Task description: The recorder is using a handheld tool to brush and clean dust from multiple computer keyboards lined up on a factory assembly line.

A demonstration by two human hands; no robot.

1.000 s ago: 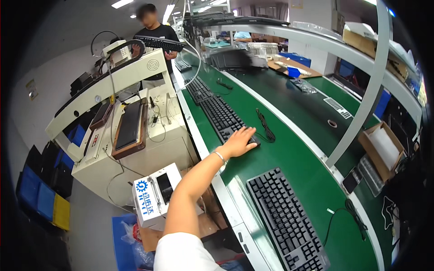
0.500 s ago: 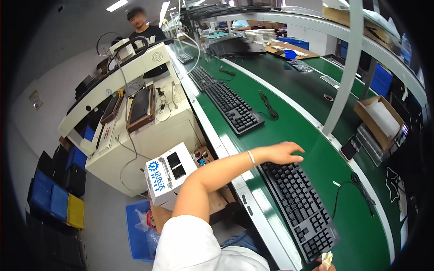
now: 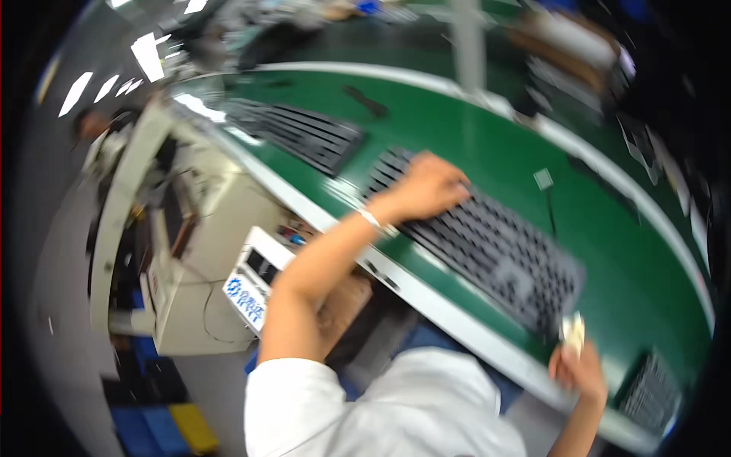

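Note:
A black keyboard [image 3: 495, 251] lies at a slant before me on the green work surface. Over its far left part is my left hand [image 3: 430, 186], a white band at the wrist; motion smears its curled fingers, so whether they grip the keyboard is unclear. At the keyboard's near right corner, my right hand [image 3: 579, 367] is closed on a crumpled cream-coloured cloth or paper [image 3: 572, 332] that sticks up from the fingers. A short cable with a pale tag or plug [image 3: 543, 180] lies beyond the keyboard.
Another keyboard [image 3: 304, 137] lies farther left, with a coiled cable [image 3: 365, 101] behind it. A third keyboard [image 3: 653, 392] is at the lower right. A white box-shaped device [image 3: 255, 278] stands left of the bench edge. A grey post [image 3: 469, 53] rises at the far side.
The view has swung to the right and blurred. My right hand with the cream piece has come further into view at the keyboard's corner. My left hand's fingers, spread before, look more curled.

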